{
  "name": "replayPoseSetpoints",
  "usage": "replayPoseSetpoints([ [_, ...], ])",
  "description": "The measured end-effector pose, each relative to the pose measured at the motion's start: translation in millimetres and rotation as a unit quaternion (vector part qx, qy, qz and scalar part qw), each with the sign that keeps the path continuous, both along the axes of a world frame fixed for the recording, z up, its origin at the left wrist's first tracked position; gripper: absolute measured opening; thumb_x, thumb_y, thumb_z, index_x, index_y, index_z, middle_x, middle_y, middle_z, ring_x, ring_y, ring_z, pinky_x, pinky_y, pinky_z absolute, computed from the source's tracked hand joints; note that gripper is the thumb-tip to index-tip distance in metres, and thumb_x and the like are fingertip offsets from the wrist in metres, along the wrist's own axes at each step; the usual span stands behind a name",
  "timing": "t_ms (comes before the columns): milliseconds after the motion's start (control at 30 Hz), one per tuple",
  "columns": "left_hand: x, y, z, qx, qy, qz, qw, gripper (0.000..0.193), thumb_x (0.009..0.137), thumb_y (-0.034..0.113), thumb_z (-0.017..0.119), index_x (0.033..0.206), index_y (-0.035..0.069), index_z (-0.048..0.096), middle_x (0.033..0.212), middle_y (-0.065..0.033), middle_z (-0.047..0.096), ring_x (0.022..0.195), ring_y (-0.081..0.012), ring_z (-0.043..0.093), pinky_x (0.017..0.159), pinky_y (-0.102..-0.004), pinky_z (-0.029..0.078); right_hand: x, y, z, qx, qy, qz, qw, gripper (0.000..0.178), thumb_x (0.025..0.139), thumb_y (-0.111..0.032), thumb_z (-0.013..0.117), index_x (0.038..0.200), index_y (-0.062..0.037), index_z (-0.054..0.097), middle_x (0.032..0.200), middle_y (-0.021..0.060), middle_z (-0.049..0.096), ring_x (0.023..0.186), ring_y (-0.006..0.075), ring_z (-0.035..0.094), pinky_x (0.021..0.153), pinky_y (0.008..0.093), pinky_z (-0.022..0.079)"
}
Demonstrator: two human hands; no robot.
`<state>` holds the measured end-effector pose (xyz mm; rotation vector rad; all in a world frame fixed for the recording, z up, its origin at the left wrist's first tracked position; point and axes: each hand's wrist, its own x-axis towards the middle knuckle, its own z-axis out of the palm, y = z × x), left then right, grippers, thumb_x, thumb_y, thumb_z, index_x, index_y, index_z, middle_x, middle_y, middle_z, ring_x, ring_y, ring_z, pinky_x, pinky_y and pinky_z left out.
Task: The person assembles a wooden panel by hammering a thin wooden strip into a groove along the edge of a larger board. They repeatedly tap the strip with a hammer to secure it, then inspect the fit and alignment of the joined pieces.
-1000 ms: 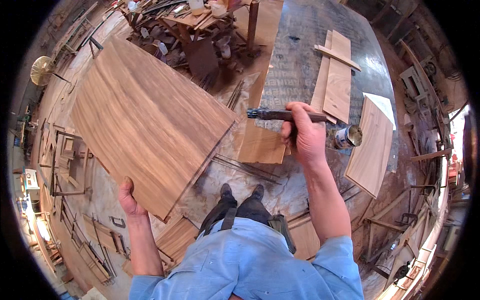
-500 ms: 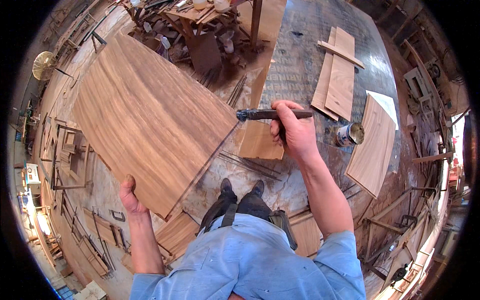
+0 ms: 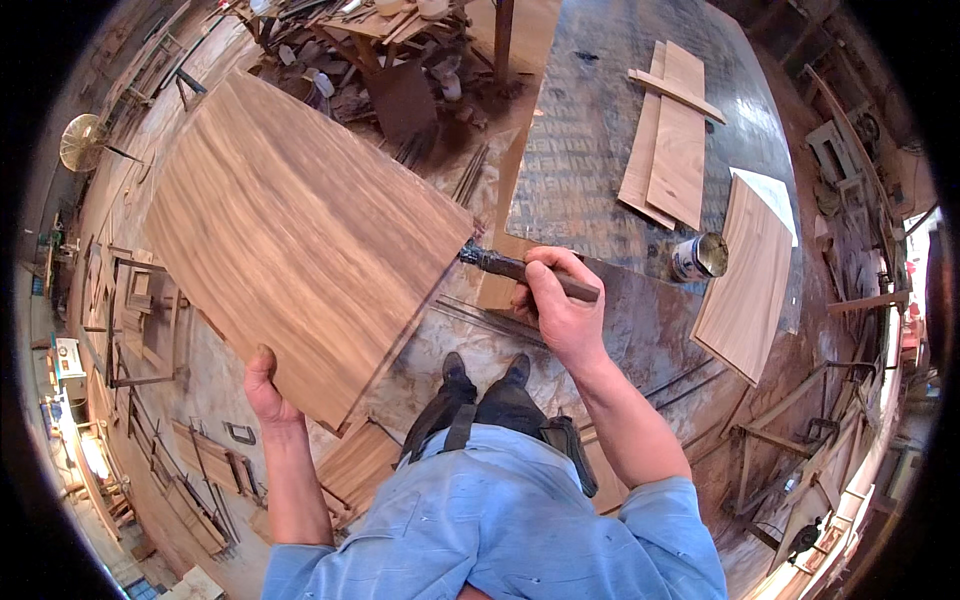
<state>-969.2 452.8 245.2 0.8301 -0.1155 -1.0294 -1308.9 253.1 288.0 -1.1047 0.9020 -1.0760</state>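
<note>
A wide wood-grained panel (image 3: 300, 240) is tilted out in front of me on the left. My left hand (image 3: 271, 392) grips its near left edge, thumb on the top face and fingers hidden underneath. In my right hand (image 3: 568, 312) is a brush (image 3: 508, 268) with a dark handle, held closed between thumb and fingers. The brush's dark, smeared tip is at the panel's right edge; whether it touches is hard to tell. To the right of that hand an open can (image 3: 692, 259) with stained sides stands on a dark-topped table (image 3: 580, 130).
Thin boards (image 3: 675, 150) with a strip across them lie on the table, and another board (image 3: 748, 280) rests at its right corner over a white sheet. A cluttered workbench (image 3: 385, 22) stands at the far side. Metal rods (image 3: 490, 325) and a clamp (image 3: 239, 433) lie on the floor.
My right hand has moved nearer and slightly left, bringing the brush down along the panel's right edge, its handle now slanted. The left hand keeps its hold on the panel.
</note>
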Motion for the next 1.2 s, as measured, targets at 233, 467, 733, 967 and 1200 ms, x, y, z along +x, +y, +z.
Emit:
replayPoseSetpoints([
  [233, -5.2, 1.1, 1.7, 0.029, -0.008, 0.031, 0.999, 0.051, 0.088, 0.011, 0.059, 0.136, 0.000, 0.047, 0.130, -0.0143, 0.059, 0.117, -0.0320, 0.058, 0.102, -0.0483, 0.048, -8.2, -21.9, 1.9, 0.068, -0.006, -0.055, 0.996, 0.020, 0.099, -0.022, 0.057, 0.098, -0.0021, 0.061, 0.062, 0.0045, 0.061, 0.046, 0.0094, 0.054, 0.041, 0.0221, 0.040],
  [467, -1.2, 1.5, 0.3, 0.025, -0.006, 0.007, 1.000, 0.052, 0.085, 0.009, 0.059, 0.135, 0.000, 0.048, 0.129, -0.0137, 0.060, 0.115, -0.0316, 0.059, 0.099, -0.0486, 0.050, -11.2, -22.5, 8.7, 0.068, 0.055, -0.044, 0.995, 0.020, 0.097, -0.022, 0.060, 0.096, -0.0021, 0.063, 0.062, 0.0040, 0.062, 0.047, 0.0085, 0.054, 0.042, 0.0221, 0.041],
  [733, 0.4, 3.2, -0.9, 0.080, -0.009, 0.011, 0.997, 0.058, 0.074, 0.001, 0.051, 0.131, -0.003, 0.049, 0.120, -0.0129, 0.062, 0.107, -0.0298, 0.063, 0.094, -0.0474, 0.053, -20.7, -51.3, 20.0, 0.058, 0.060, -0.045, 0.996, 0.022, 0.096, -0.022, 0.060, 0.099, -0.0005, 0.065, 0.067, 0.0035, 0.063, 0.055, 0.0096, 0.058, 0.049, 0.0244, 0.046],
  [967, 19.6, 15.0, 0.4, 0.144, -0.153, -0.052, 0.976, 0.066, 0.064, 0.003, 0.054, 0.129, -0.005, 0.050, 0.102, -0.0089, 0.066, 0.077, -0.0177, 0.065, 0.063, -0.0292, 0.054, 6.5, -112.9, 53.6, -0.014, -0.062, 0.023, 0.998, 0.028, 0.099, -0.025, 0.055, 0.107, 0.0008, 0.062, 0.068, 0.0069, 0.063, 0.053, 0.0128, 0.057, 0.047, 0.0263, 0.044],
  [1200, 4.0, 21.3, 17.7, 0.172, -0.174, -0.076, 0.967, 0.078, 0.053, 0.004, 0.066, 0.130, -0.003, 0.051, 0.099, -0.0069, 0.067, 0.069, -0.0137, 0.062, 0.056, -0.0249, 0.048, 73.4, -176.8, 82.5, -0.021, -0.112, 0.050, 0.992, 0.027, 0.095, -0.029, 0.064, 0.108, -0.0050, 0.063, 0.070, 0.0044, 0.064, 0.053, 0.0117, 0.057, 0.044, 0.0250, 0.041],
])
